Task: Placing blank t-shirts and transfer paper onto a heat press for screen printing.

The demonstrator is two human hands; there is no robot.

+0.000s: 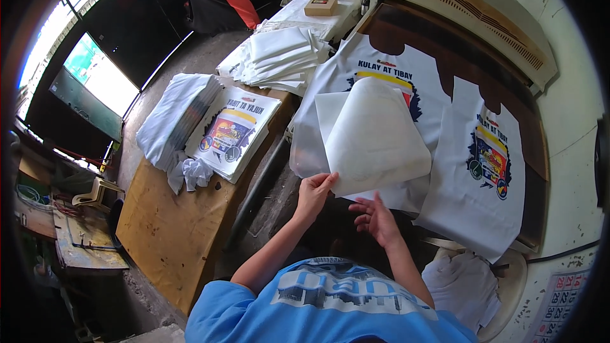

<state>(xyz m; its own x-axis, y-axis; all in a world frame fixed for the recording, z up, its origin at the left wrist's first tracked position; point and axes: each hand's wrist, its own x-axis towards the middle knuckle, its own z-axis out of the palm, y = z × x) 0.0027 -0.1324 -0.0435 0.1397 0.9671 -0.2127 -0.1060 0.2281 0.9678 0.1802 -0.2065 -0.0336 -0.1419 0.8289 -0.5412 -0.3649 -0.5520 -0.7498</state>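
1. The left hand (312, 192) pinches the lower corner of a white backing sheet (375, 136) between thumb and fingers, lifting it so the sheet curls up over a printed white shirt (356, 70).
2. The right hand (376, 217) hangs just below the sheet's lower edge, fingers spread and loosely curled, gripping nothing.
3. That shirt lies on the dark platen of a heat press (457, 6), whose cream-coloured top with a slotted vent stands raised behind it. A second printed shirt (480, 178) lies to the right on the same platen.
4. To the left stands a wooden bench (165, 228), its near part bare plywood. On it lie a stack of printed transfer sheets (235, 132), a pile of folded white shirts (175, 117) and a crumpled scrap (196, 171).
5. Farther back, more folded white cloth (279, 57) is heaped, and a small cardboard box (321, 5) sits beyond it.
6. The room has a grey concrete floor (190, 57), dark walls and bright windows (101, 76) at left.
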